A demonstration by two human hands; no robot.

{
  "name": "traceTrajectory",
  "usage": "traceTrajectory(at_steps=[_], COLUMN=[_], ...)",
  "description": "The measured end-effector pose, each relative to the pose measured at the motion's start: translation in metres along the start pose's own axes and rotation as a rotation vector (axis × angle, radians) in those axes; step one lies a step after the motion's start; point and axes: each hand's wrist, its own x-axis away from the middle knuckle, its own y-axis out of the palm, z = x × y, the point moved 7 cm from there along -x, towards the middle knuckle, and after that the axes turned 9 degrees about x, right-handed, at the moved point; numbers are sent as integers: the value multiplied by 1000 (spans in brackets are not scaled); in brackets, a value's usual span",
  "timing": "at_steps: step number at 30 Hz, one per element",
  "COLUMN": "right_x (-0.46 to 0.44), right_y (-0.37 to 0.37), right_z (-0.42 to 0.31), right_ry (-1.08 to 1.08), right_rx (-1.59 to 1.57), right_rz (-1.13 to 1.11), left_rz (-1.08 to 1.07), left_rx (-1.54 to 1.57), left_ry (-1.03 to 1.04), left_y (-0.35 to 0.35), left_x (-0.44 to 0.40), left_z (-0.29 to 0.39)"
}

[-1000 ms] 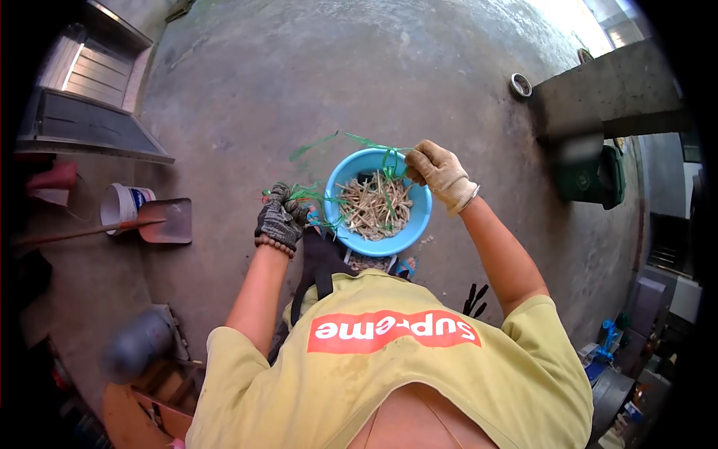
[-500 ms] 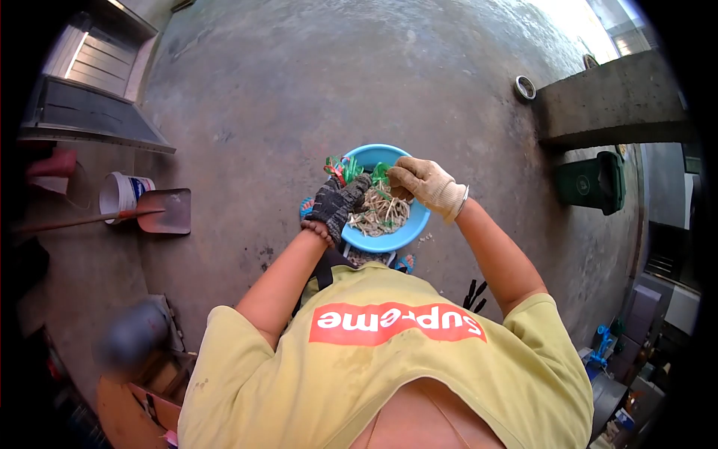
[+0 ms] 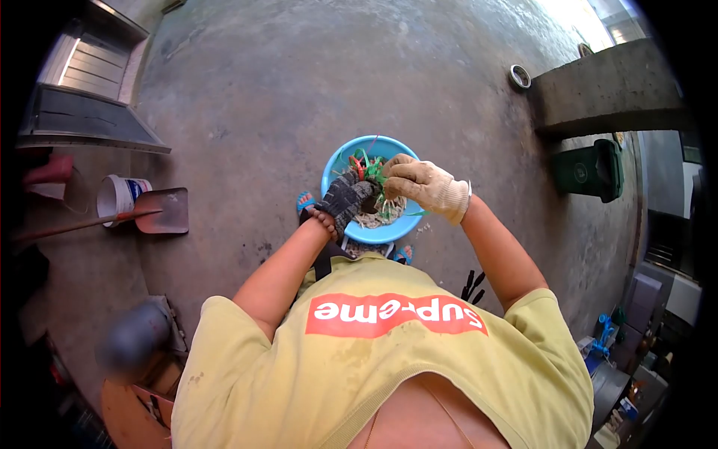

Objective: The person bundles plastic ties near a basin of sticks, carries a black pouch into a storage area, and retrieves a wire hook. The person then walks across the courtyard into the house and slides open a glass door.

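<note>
The gloved left hand [image 3: 344, 197] grips green-and-red plastic strips [image 3: 365, 163]; the gloved right hand [image 3: 425, 185] bends its fingers beside them, pinch unconfirmed. Directly below the grip, the blue basin [image 3: 374, 237] presumably catches loose bits.

Shovel [image 3: 166, 210] beside white bucket [image 3: 112, 194]; green bin [image 3: 589, 173].

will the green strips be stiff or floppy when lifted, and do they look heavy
The green strips look thin and bent, so they are probably floppy and light for their size. Bunched together at the left hand, they may also tangle when pulled.
</note>
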Motion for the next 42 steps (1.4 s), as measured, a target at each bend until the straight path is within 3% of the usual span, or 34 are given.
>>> traceTrajectory(at_steps=[2,3,4,6,8,10,11,12,18,20,21,23,30,34,36,40,42], right_x=[4,7,9,12,16,18,24,27,40,42,41,42,19,2,6,6,2], right_y=[-5,-11,-15,-22,-32,-39,-44,-47,-73,-67,-65,-58,-7,16,29,42,43], right_z=[-2,-3,-1,1,-3,-10,-8,-6,-4,13,32,41,35,22,23,9,16], right_ry=[7,50,95,77,-113,-124,-114,-103,38,343,535,544,431,287,432,560,485], right_rx=[-118,-271,-426,-452,-964,-1027,-1054,-1083,-743,-551,-264,-309,-542,-338,-227,-184,-50], right_rz=[47,96,146,198,293,333,344,354,575,450,436,438,317,285,201,9,13], left_rz=[217,203,202,271,271,307,325,328,321,298,263,137,97,40,-16,-158,-73], left_rx=[352,410,411,766,716,678,832,833,997,964,1050,1165,1022,1090,1012,1025,1111], left_ry=[-176,-26,-28,-331,-299,-211,-349,-351,-429,-409,-450,-459,-414,-378,-229,-288,-321], left_y=[-9,-12,-11,-8,-10,-16,-11,-12,-14,-17,-13,-8,4,17,18,26,30], left_x=[-2,-10,-10,-2,-7,-6,0,2,12,13,16,15,17,16,11,12,13], left_z=[-19,-16,-24,-44,-63,-56,-64,-63,-65,-71,-65,-60,-36,-28,-30,-26,-23])
